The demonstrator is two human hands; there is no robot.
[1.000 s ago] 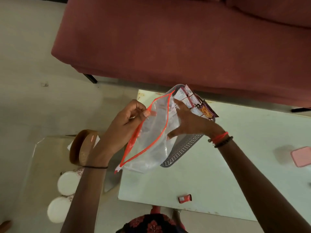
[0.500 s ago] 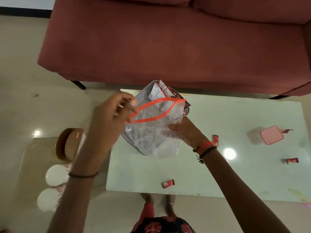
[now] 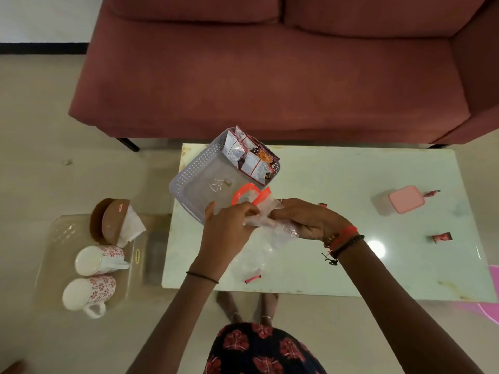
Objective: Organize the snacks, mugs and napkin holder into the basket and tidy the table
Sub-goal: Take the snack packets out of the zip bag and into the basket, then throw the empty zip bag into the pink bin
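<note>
A grey perforated basket (image 3: 189, 175) sits at the far left corner of the pale table (image 3: 324, 265), with several snack packets (image 3: 249, 156) standing in its far end. My left hand (image 3: 229, 230) and my right hand (image 3: 305, 220) both grip a crumpled clear zip bag with an orange seal (image 3: 251, 197), just in front of the basket. Small red snack packets lie on the table at the front (image 3: 253, 279) and at the right (image 3: 441, 237). Two white floral mugs (image 3: 98, 260) (image 3: 86, 294) and a wooden napkin holder (image 3: 112, 221) stand on a low glass side table to the left.
A pink-lidded container (image 3: 402, 202) stands on the table's right side with a red wrapper (image 3: 432, 193) beside it. A maroon sofa (image 3: 270, 76) runs along the far edge. My feet show under the near edge. A pink object (image 3: 490, 306) lies on the floor at right.
The zip bag was held wide open above the basket; now it is crumpled small between both hands, lower and in front of the basket. The view pulled back, revealing mugs and more table.
</note>
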